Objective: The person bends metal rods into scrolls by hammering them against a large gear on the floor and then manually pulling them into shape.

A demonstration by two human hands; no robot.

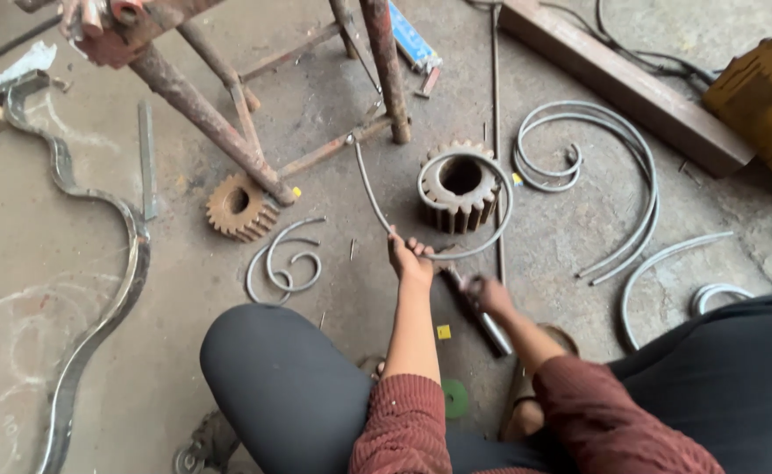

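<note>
While the person crouches on the grey concrete floor (pixel 579 237), the left hand (pixel 410 257) is closed around a thin grey steel rod (pixel 364 180) that runs up towards the foot of a rusty steel frame (pixel 228 132) and curls in a loop around the large rusty toothed gear (pixel 459 186) standing on the floor. The right hand (pixel 489 294) is wrapped around a short dark metal tool with a bright cylindrical end (pixel 482 316), whose tip lies close to the rod just right of the left hand (whether it touches the rod I cannot tell).

By the look of it, the step in hand is bending the rod into a scroll around the gear, with the loop nearly closed; any further bend would call for a firm hold on the rod near the left hand and steady leverage from the tool.

Room is tight ahead: the frame's legs stand just behind the gear, and a long straight thin rod (pixel 496 132) lies right beside it. A small grey wire scroll (pixel 282 262) and a smaller rusty gear (pixel 239 207) lie to the left, larger curved grey scrolls (pixel 610 149) to the right. Bare floor remains between the gear and the right-hand scrolls.
</note>
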